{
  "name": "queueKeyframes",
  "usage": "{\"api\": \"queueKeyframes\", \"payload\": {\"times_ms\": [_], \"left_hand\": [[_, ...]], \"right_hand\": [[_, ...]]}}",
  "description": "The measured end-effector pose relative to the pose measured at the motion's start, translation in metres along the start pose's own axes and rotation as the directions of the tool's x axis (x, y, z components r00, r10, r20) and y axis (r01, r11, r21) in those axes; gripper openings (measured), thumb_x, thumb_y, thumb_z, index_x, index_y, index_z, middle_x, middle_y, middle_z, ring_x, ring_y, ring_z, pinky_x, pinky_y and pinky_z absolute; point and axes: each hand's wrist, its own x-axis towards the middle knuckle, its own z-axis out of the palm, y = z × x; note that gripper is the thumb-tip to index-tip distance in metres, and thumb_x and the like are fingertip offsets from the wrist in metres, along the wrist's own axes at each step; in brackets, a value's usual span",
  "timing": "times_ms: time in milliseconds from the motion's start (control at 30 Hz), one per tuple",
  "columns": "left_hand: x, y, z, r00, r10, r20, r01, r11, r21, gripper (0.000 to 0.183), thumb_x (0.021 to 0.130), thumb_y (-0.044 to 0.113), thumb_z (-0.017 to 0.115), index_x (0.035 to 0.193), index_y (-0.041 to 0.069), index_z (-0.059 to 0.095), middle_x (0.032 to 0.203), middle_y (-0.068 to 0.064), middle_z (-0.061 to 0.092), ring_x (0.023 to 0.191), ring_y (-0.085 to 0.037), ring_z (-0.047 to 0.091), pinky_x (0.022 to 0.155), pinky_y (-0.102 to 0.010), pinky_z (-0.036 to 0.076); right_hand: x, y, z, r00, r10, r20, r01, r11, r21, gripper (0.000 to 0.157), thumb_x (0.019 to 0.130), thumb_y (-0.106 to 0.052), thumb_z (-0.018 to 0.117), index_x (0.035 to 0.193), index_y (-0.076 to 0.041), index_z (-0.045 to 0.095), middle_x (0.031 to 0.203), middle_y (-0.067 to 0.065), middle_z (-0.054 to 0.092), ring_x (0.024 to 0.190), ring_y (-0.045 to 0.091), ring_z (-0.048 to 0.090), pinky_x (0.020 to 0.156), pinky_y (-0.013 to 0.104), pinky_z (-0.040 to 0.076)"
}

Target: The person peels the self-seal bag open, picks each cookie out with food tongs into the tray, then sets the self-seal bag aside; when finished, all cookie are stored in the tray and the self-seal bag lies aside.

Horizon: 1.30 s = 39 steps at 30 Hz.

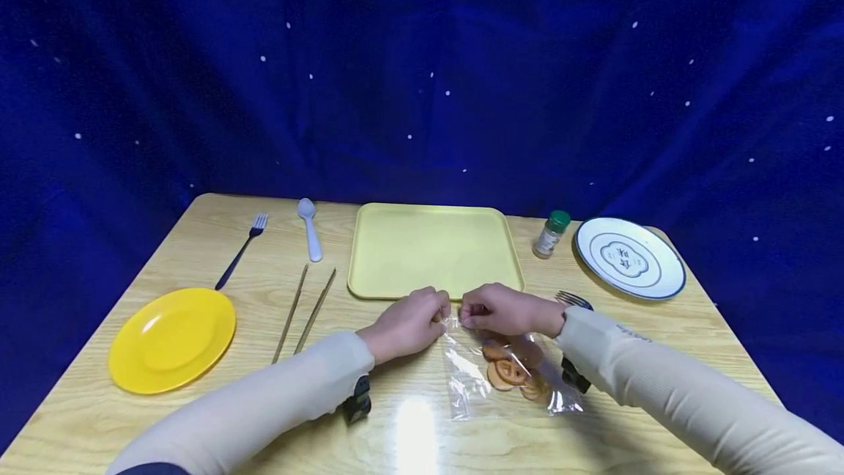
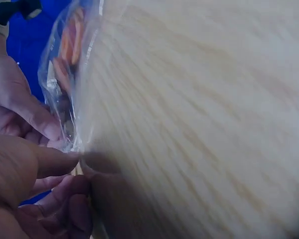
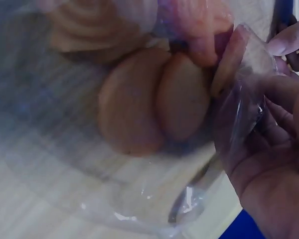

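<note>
A clear plastic bag (image 1: 464,380) with several round brown cookies (image 1: 511,371) inside lies on the wooden table, its top edge raised toward both hands. My left hand (image 1: 410,321) pinches one side of that edge between thumb and curled fingers. Close beside it, my right hand (image 1: 504,310) pinches the other side. In the left wrist view the left thumb (image 2: 60,162) presses on the gathered plastic. The right wrist view shows the cookies (image 3: 132,102) close up through the film, with the right hand (image 3: 274,149) at the bag's edge.
A yellow tray (image 1: 435,251) lies just beyond the hands. To the left are a yellow plate (image 1: 171,339), a fork (image 1: 237,255), a spoon (image 1: 311,229) and tongs (image 1: 313,310). At right stand a green-capped shaker (image 1: 550,234), a white plate (image 1: 666,270) and a dark fork (image 1: 575,300), partly under the right arm.
</note>
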Motion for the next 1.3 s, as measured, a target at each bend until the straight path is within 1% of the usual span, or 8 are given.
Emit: {"api": "queueKeyframes", "payload": {"times_ms": [233,400,533,700,867,1000,1133,1300], "left_hand": [[-0.005,-0.008,-0.001,0.998,0.018,-0.058,-0.016,0.999,0.039,0.012,0.088,0.014,0.066,0.099,0.014,0.062,0.088,-0.001,0.057,0.070,-0.011,0.051,0.057,-0.022,0.041],[-0.006,-0.012,-0.001,0.991,0.098,-0.086,-0.092,0.993,0.078,0.009,0.092,0.019,0.064,0.101,0.019,0.064,0.091,0.001,0.058,0.070,-0.009,0.051,0.056,-0.021,0.041],[-0.005,-0.015,-0.003,0.978,0.170,-0.120,-0.157,0.981,0.113,0.005,0.093,0.016,0.063,0.091,0.020,0.064,0.087,0.005,0.057,0.069,-0.006,0.050,0.056,-0.020,0.041],[-0.007,-0.021,-0.012,0.973,0.192,-0.129,-0.179,0.978,0.106,0.008,0.094,0.018,0.062,0.087,0.022,0.061,0.085,0.008,0.052,0.070,-0.005,0.049,0.059,-0.020,0.041],[-0.010,-0.025,-0.020,0.984,0.130,-0.119,-0.136,0.990,-0.045,0.005,0.095,0.022,0.062,0.093,0.019,0.059,0.085,0.007,0.055,0.074,-0.006,0.050,0.065,-0.022,0.044],[-0.011,-0.018,-0.020,0.996,-0.025,-0.084,0.015,0.993,-0.121,0.031,0.092,0.041,0.062,0.096,0.012,0.054,0.074,0.004,0.055,0.062,-0.007,0.048,0.054,-0.023,0.041],[-0.010,-0.005,-0.018,0.984,-0.177,-0.008,0.176,0.981,-0.086,0.049,0.088,0.060,0.059,0.085,0.011,0.055,0.058,0.003,0.052,0.047,-0.011,0.046,0.043,-0.026,0.036],[-0.008,0.005,-0.016,0.970,-0.241,0.034,0.242,0.969,-0.046,0.045,0.090,0.047,0.058,0.057,0.017,0.049,0.044,0.008,0.046,0.040,-0.009,0.040,0.039,-0.024,0.030]], "right_hand": [[0.006,-0.004,0.003,0.999,0.030,-0.014,-0.029,0.997,0.074,0.010,0.096,-0.007,0.057,0.090,-0.006,0.065,0.076,0.000,0.062,0.063,0.003,0.051,0.062,0.019,0.043],[0.010,-0.004,0.005,0.998,0.030,-0.050,-0.025,0.996,0.091,0.011,0.095,-0.007,0.058,0.088,-0.007,0.065,0.075,-0.001,0.060,0.064,0.003,0.048,0.063,0.018,0.040],[0.012,-0.004,0.005,0.999,0.041,-0.032,-0.036,0.991,0.130,0.012,0.097,-0.008,0.056,0.089,-0.005,0.065,0.076,0.002,0.062,0.064,0.003,0.049,0.063,0.018,0.041],[0.012,-0.003,0.002,0.999,0.039,-0.014,-0.037,0.988,0.148,0.014,0.097,-0.007,0.054,0.089,-0.003,0.064,0.077,0.007,0.064,0.064,0.005,0.052,0.062,0.019,0.044],[0.011,-0.003,-0.002,0.999,0.040,-0.026,-0.035,0.985,0.171,0.014,0.098,-0.009,0.054,0.092,-0.003,0.065,0.078,0.009,0.065,0.064,0.005,0.051,0.064,0.019,0.045],[0.012,-0.004,-0.003,0.999,0.013,-0.033,-0.008,0.985,0.172,0.014,0.098,-0.008,0.054,0.092,-0.004,0.066,0.076,0.008,0.064,0.061,0.004,0.050,0.061,0.019,0.045],[0.013,-0.007,-0.003,0.999,-0.001,-0.033,0.007,0.985,0.175,0.014,0.098,-0.006,0.054,0.091,-0.006,0.066,0.079,0.010,0.066,0.061,0.004,0.050,0.060,0.019,0.045],[0.015,-0.009,-0.001,0.999,0.015,-0.043,-0.007,0.980,0.197,0.014,0.098,-0.006,0.053,0.090,-0.003,0.065,0.079,0.013,0.065,0.060,0.003,0.048,0.060,0.018,0.044]]}}
